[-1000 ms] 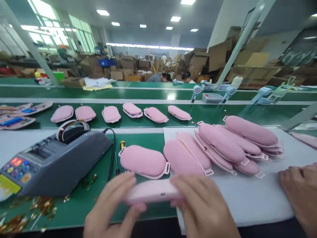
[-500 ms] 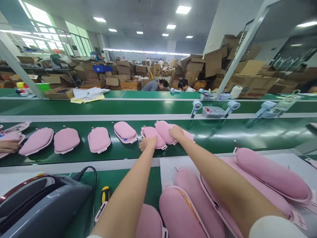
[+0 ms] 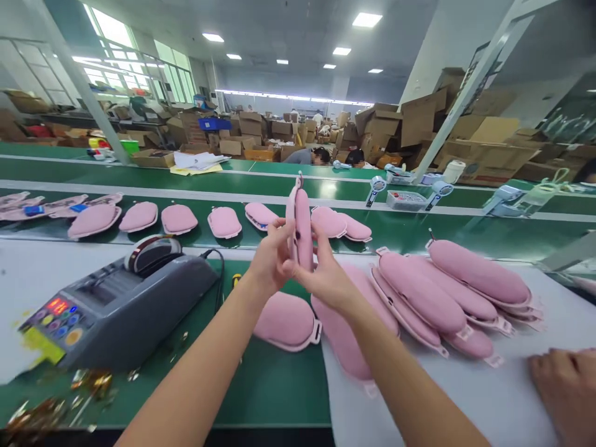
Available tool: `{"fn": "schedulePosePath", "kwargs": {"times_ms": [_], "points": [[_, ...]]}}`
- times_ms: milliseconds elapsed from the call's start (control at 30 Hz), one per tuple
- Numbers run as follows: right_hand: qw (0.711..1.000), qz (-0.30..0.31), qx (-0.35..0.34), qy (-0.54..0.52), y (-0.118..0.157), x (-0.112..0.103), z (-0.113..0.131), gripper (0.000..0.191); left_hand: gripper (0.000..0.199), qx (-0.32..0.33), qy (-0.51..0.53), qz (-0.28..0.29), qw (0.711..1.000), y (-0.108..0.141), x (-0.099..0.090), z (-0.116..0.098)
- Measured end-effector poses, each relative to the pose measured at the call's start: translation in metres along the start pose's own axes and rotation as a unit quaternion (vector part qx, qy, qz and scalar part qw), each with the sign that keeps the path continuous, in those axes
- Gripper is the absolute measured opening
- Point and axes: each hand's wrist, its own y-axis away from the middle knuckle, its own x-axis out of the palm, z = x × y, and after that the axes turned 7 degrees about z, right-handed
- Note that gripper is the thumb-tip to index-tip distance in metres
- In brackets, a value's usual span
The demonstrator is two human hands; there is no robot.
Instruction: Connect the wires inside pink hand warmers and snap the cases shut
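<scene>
Between my left hand (image 3: 269,259) and my right hand (image 3: 328,277) a pink padded oval pad (image 3: 304,217) with a pale plastic backing stands on edge, raised over the bench. The fingers of both hands are closed on its sides. Its seam faces me, with a small dark hole in it and a short cord at the top. Below my wrists lies another pink pad (image 3: 287,320) with a slotted end tab. Just behind the held one, two pink pads (image 3: 329,221) overlap on the green conveyor belt (image 3: 261,247).
To the left stands a grey tape dispenser (image 3: 144,313), with gold scraps (image 3: 95,382) before it. More pink pads (image 3: 421,288) are heaped on the right. Another person's hand (image 3: 565,382) rests at the lower right. Blue handheld fans (image 3: 376,189) stand beyond the belt.
My hands have lifted one pink pad off the belt, drawn it nearer and turned it on edge. The view has shifted, showing more of the tape dispenser. Another person's hand now appears at right.
</scene>
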Motion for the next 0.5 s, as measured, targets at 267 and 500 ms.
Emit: {"fn": "schedulePosePath", "kwargs": {"times_ms": [267,500], "points": [[0.996,0.066,-0.042,-0.039,0.141,0.038,0.009,0.071,0.055,-0.046,0.021,0.089,0.995,0.132,-0.034,0.035],[0.966,-0.099,-0.012,0.238,0.184,0.013,-0.015,0.027,0.058,-0.213,0.191,-0.006,0.958,0.156,-0.047,0.066]]}}
